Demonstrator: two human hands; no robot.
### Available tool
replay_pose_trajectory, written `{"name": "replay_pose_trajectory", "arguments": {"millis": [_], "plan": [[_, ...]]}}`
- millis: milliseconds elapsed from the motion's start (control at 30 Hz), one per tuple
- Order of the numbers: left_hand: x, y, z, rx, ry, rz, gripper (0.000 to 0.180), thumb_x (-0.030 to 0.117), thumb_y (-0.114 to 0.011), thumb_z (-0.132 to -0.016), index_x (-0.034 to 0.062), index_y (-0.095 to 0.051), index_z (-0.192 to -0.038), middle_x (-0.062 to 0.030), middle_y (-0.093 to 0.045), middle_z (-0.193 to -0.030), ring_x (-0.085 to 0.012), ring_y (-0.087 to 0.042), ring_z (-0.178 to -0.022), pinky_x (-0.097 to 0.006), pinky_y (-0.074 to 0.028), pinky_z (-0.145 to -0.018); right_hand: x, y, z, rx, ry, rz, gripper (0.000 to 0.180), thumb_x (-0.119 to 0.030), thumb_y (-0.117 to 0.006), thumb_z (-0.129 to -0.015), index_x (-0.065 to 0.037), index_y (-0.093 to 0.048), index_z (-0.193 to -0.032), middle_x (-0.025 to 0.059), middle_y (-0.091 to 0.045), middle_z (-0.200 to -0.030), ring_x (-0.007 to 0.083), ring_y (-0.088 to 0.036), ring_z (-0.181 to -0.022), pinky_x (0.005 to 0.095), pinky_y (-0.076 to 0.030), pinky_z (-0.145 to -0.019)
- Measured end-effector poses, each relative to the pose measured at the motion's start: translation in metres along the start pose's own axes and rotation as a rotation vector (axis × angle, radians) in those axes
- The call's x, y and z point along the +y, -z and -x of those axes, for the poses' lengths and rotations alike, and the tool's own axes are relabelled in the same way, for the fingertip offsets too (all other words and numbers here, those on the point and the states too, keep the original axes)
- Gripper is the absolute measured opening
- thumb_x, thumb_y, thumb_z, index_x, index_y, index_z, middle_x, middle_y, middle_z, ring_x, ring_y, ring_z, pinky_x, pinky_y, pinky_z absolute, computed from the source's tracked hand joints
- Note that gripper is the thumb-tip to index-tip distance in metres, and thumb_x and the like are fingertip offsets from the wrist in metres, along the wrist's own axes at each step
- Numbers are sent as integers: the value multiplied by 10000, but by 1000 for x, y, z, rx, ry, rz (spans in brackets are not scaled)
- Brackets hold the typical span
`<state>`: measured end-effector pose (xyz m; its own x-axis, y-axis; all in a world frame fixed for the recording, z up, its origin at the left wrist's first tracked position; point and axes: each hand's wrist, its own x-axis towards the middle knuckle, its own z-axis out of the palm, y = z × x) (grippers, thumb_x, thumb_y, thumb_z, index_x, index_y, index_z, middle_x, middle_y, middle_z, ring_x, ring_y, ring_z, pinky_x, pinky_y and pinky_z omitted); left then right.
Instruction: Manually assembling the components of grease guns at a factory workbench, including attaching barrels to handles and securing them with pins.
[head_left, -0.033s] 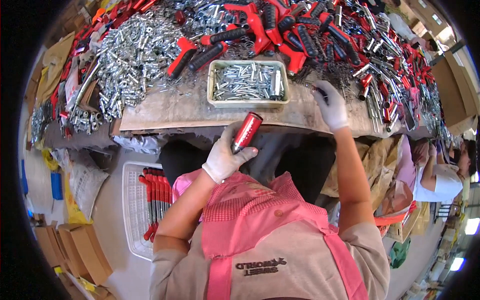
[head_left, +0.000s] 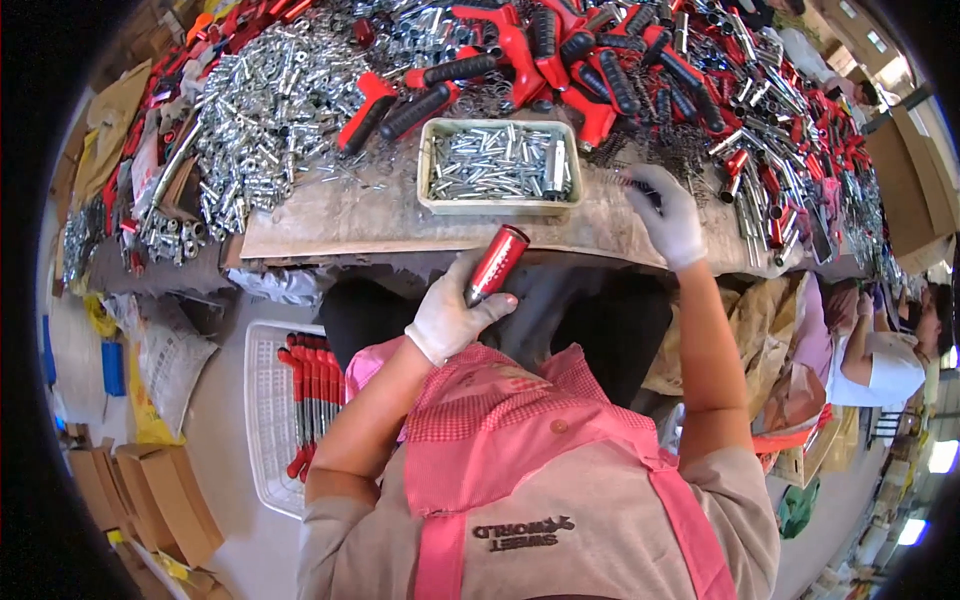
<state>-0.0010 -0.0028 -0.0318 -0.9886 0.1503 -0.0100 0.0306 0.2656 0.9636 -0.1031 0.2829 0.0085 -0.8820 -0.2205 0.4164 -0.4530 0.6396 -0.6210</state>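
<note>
Your left hand (head_left: 447,318) grips a red cylinder (head_left: 498,262), your right hand (head_left: 670,215) pinches a slim spring-like part (head_left: 622,181), and a pin-filled tray (head_left: 498,208) sits beyond the left.

dark lettering (head_left: 522,533) on beige shirt (head_left: 610,510), white print (head_left: 491,267) on red tube (head_left: 501,258)

Assy workshop, metal pts (head_left: 270,120) heaped on bench (head_left: 340,225), red hndls (head_left: 522,62), cardbd boxes (head_left: 170,500)
</note>
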Motion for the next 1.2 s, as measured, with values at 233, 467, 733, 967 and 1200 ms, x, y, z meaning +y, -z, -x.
{"name": "replay_pose_trajectory", "arguments": {"millis": [233, 467, 733, 967, 1200], "plan": [[-2, 9, -7, -321, 75, -164, 705, 402, -743, -717, 104, -459, -1289, -223, -622, -1004, -365, -617, -898, -387, -481, -784, -69, -5, -1, -514, 483, -2, 207, -96, -665, -766, -85, -636, -970, 102, -595, -936, 301, -588, -868, 374, -483, -756], [-11, 10, -1, -337, -90, -524, 606, 390, -699, -750, 106, -477, -1237, -216, -608, -1032, -369, -611, -893, -414, -498, -754, -71, -30, 20, -699, 328, -86, 165, -148, -614, -838, -51, -609, -971, 119, -625, -836, 288, -620, -785, 383, -498, -689], [-22, -3, 10, -11, -91, -58, 390, 161, -726, -737, 30, -536, -1052, -93, -604, -780, -176, -564, -665, -301, -469, -663, 35, -7, -136, -291, 827, 1026, 451, -84, -635, -665, -164, -582, -1106, 40, -493, -1294, 220, -415, -1244, 405, -321, -1054], [-20, 2, 15, 11, 75, 14, 322, 158, -732, -739, 17, -569, -978, -46, -622, -773, -123, -582, -694, -280, -484, -687, 36, -10, -156, -456, 881, 722, 435, -72, -657, -616, -136, -591, -1041, 54, -563, -1201, 228, -429, -1243, 419, -306, -1077], [-24, 11, 11, 55, 44, -30, 453, 232, -734, -735, 0, -560, -1083, -156, -642, -832, -236, -635, -747, -315, -495, -715, 20, 19, -102, -254, 635, 396, 435, -58, -687, -618, -51, -552, -1031, 142, -578, -1106, 315, -558, -1040, 393, -453, -923]]}}
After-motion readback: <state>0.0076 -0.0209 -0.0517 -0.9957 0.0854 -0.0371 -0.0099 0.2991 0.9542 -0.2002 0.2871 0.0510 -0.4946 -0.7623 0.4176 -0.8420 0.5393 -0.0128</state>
